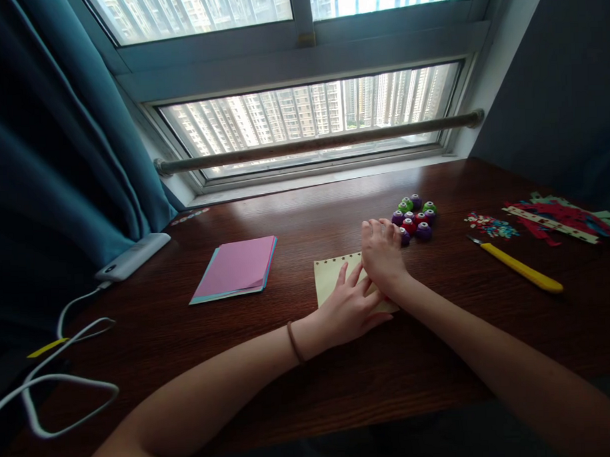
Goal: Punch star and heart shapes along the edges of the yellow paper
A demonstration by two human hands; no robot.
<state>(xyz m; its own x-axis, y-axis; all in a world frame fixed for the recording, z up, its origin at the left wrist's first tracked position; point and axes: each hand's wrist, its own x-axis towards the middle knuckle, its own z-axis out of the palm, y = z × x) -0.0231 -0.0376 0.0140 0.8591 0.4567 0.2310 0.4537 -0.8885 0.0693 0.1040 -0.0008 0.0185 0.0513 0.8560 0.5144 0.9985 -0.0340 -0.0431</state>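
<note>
A pale yellow sheet of paper [327, 276] lies on the table, with a row of small punched shapes along its far edge. My left hand [351, 301] rests flat on it, fingers spread. At the sheet's right side, my right hand [385, 256] is closed and bent down over the paper. A speck of red shows beneath its wrist; whatever the fingers hold is hidden. Just beyond the right hand stand several small craft punches [423, 232] in purple, green and red, with pale tops.
Pink and blue paper sheets [236, 267] are stacked at left. A yellow-handled craft knife [524, 269], colourful paper bits [492, 225] and cut paper strips [559, 221] lie at right. A white device [134, 256] with a white cable [70, 378] sits by the curtain [96, 142].
</note>
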